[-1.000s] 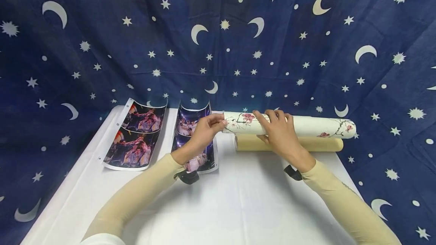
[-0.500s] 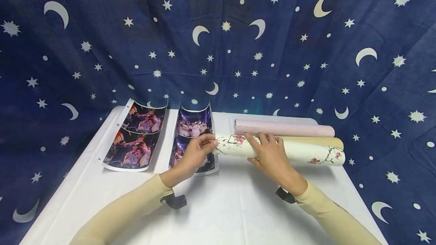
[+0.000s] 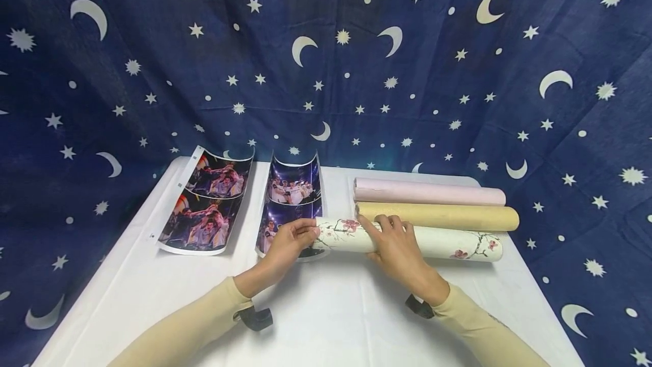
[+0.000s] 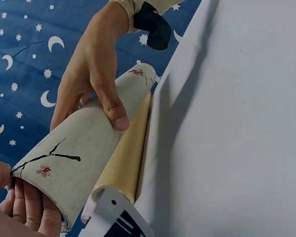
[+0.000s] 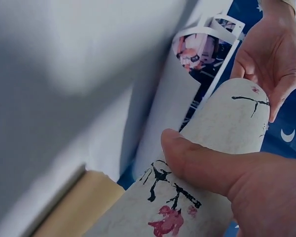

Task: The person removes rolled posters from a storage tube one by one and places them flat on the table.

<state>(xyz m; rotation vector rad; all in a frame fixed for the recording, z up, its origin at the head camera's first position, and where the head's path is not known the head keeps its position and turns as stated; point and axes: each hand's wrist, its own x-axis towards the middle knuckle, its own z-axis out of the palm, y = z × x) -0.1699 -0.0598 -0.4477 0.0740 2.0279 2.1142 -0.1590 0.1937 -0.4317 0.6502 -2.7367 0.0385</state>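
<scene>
A cream roll of wallpaper-like paper, printed with dark branches and pink blossoms, lies across both hands. The left hand pinches its left end, thumb outside and fingers tucked into the open end, as the left wrist view shows on the roll's edge. Around the roll's left-middle part the right hand grips from above; its thumb presses the paper in the right wrist view. Just behind is a yellow roll. Whether the blossom roll touches the table cannot be told.
Behind the yellow roll lies a pink roll, parallel to it. Two curled photo prints, a left one and a right one, stand on the white-covered table. A dark blue moon-and-star curtain hangs at the back.
Both hands have brought the blossom roll toward the person, down and slightly left, from over the rear rolls to in front of the yellow one. The pink roll has come into sight.
</scene>
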